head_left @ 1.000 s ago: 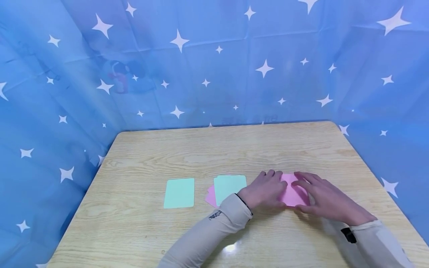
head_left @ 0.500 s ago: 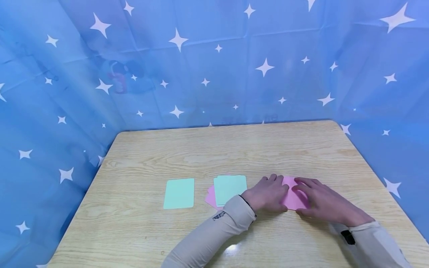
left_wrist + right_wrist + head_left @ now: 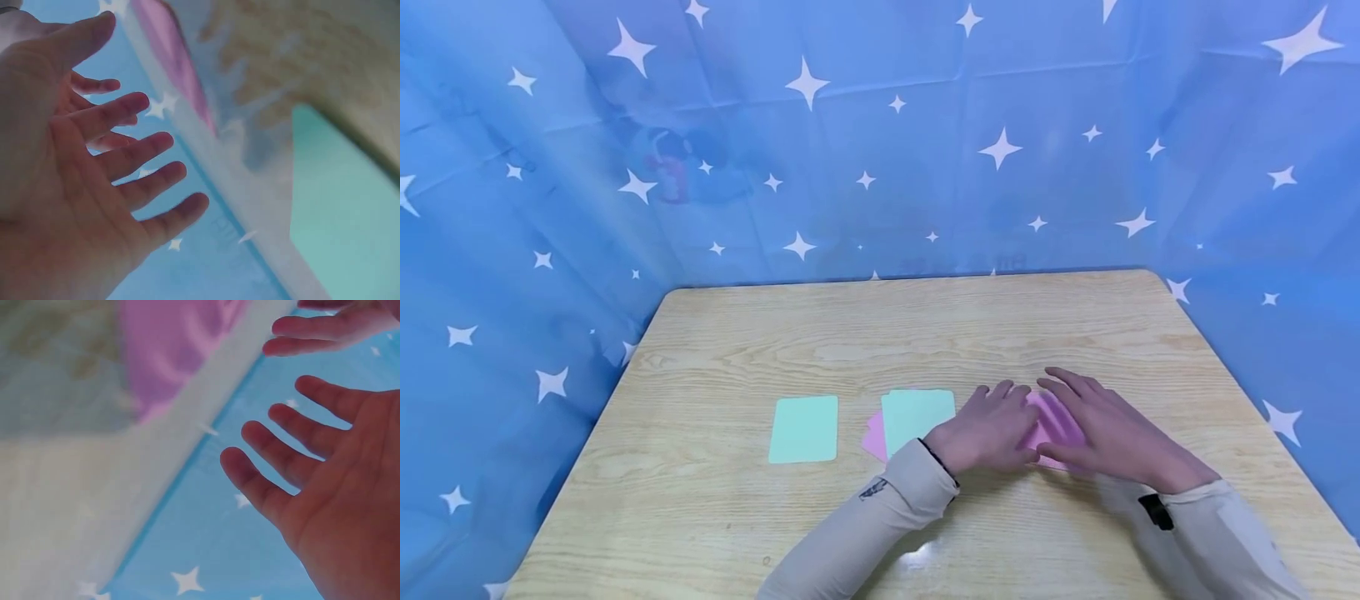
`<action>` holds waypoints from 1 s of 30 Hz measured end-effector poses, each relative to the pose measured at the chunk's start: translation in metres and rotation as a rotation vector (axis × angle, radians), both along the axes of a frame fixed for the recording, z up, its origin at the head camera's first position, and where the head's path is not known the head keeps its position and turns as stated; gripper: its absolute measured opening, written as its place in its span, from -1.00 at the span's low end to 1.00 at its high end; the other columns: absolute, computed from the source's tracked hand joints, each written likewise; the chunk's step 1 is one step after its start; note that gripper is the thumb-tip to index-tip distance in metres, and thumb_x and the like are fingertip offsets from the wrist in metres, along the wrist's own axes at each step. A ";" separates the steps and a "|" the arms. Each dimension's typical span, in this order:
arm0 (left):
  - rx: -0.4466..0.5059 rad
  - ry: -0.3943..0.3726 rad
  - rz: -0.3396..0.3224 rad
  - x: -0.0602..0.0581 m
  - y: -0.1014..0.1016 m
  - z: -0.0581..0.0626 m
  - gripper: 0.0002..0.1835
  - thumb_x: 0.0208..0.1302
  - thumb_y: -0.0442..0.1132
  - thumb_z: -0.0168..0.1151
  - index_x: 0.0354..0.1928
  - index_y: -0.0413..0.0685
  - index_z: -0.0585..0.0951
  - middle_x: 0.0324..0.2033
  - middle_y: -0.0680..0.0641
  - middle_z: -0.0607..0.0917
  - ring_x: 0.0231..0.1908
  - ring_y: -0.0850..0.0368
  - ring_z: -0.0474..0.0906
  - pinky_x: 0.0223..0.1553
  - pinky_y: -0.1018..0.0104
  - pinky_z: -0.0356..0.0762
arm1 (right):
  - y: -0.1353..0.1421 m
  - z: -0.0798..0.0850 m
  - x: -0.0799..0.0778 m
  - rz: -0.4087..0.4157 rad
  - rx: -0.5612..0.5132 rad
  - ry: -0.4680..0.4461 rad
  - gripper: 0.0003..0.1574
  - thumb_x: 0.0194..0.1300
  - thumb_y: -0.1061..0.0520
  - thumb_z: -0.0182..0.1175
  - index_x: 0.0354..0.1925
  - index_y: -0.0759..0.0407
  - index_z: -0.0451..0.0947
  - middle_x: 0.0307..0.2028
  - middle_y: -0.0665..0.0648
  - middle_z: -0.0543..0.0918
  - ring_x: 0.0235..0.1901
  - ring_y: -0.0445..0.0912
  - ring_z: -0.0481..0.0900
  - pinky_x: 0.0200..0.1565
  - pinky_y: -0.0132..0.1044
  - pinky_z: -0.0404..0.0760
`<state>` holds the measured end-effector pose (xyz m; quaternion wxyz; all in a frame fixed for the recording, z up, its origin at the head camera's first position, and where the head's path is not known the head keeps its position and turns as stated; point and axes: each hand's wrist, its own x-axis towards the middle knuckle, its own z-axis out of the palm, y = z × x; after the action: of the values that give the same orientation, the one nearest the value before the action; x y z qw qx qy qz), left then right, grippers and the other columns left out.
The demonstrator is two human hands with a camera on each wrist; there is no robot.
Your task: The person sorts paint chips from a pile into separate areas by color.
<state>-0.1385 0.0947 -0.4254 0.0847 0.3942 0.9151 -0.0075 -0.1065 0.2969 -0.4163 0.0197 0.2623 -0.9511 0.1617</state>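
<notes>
A pink card (image 3: 1054,423) lay on the desk (image 3: 917,333) between the left hand (image 3: 985,433) and the right hand (image 3: 1112,435).
Both had their fingers extended and gripped nothing, one at each side, perhaps to steady its edges; contact could not be told. To their left, a mint-green and pink card pile (image 3: 917,414) overlapped unevenly, and a lone mint-green card (image 3: 803,429) lay flat, seemingly kept separate.

Your left arm (image 3: 865,533), sleeved in pale beige cloth, points to two o'clock in the head view; your right arm (image 3: 1210,529), sleeved alike, to ten. Your bare left hand (image 3: 985,429) and bare right hand (image 3: 1112,429) lean toward each other, thumbs (image 3: 1067,454) close together, fingers (image 3: 139,154) extended and spread.
</notes>
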 end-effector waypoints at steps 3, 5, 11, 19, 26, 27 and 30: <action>0.025 0.012 0.044 0.001 -0.011 0.006 -0.40 0.37 0.31 0.19 0.37 0.32 0.48 0.48 0.09 0.32 0.50 0.06 0.20 0.45 0.01 0.28 | -0.010 0.007 -0.004 0.007 0.005 0.022 0.14 0.19 -0.37 0.41 0.45 0.30 0.32 0.46 0.32 0.31 0.38 0.33 0.32 0.21 0.40 0.38; 0.038 0.018 0.079 0.000 -0.020 0.010 -0.34 0.38 0.30 0.19 0.44 0.30 0.43 0.52 0.06 0.28 0.52 0.03 0.18 0.46 -0.01 0.26 | -0.017 0.011 -0.006 0.009 0.007 0.016 0.14 0.22 -0.38 0.38 0.46 0.29 0.31 0.47 0.31 0.29 0.40 0.33 0.30 0.24 0.40 0.35; 0.072 0.035 0.165 -0.006 -0.059 0.021 -0.29 0.40 0.26 0.20 0.49 0.18 0.38 0.55 -0.03 0.24 0.54 -0.06 0.14 0.46 -0.07 0.25 | -0.041 0.018 -0.014 0.049 0.025 -0.003 0.14 0.23 -0.33 0.39 0.50 0.27 0.24 0.51 0.30 0.24 0.43 0.31 0.26 0.33 0.36 0.27; 0.164 0.028 0.264 -0.012 -0.119 0.027 -0.30 0.42 0.19 0.22 0.48 0.07 0.39 0.53 -0.12 0.27 0.53 -0.14 0.14 0.44 -0.15 0.24 | -0.060 0.025 -0.023 0.091 0.026 -0.002 0.19 0.19 -0.38 0.40 0.51 0.24 0.23 0.52 0.27 0.23 0.45 0.25 0.25 0.35 0.30 0.29; 0.213 -0.022 0.319 -0.009 -0.155 0.022 -0.27 0.35 0.17 0.32 0.46 0.02 0.42 0.51 -0.15 0.31 0.51 -0.20 0.17 0.43 -0.21 0.22 | -0.076 0.023 -0.026 0.100 0.022 -0.050 0.21 0.20 -0.40 0.39 0.54 0.17 0.19 0.55 0.20 0.18 0.48 0.21 0.21 0.39 0.27 0.23; 0.216 -0.029 0.318 -0.007 -0.158 0.021 -0.25 0.33 0.17 0.34 0.45 0.01 0.42 0.50 -0.15 0.32 0.51 -0.21 0.18 0.43 -0.22 0.22 | -0.078 0.021 -0.026 0.100 0.021 -0.065 0.21 0.19 -0.39 0.40 0.54 0.16 0.19 0.56 0.19 0.17 0.48 0.20 0.20 0.40 0.26 0.22; 0.229 -0.047 0.311 -0.002 -0.165 0.018 -0.22 0.27 0.19 0.38 0.45 0.01 0.44 0.49 -0.13 0.36 0.49 -0.21 0.22 0.40 -0.24 0.26 | -0.085 0.015 -0.027 0.110 0.031 -0.094 0.21 0.17 -0.36 0.43 0.54 0.16 0.20 0.56 0.19 0.17 0.49 0.20 0.19 0.41 0.26 0.22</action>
<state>-0.1409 -0.0703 -0.4074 0.0608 0.2551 0.9576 0.1193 -0.1334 0.2115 -0.4010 -0.0378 0.3064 -0.9376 0.1600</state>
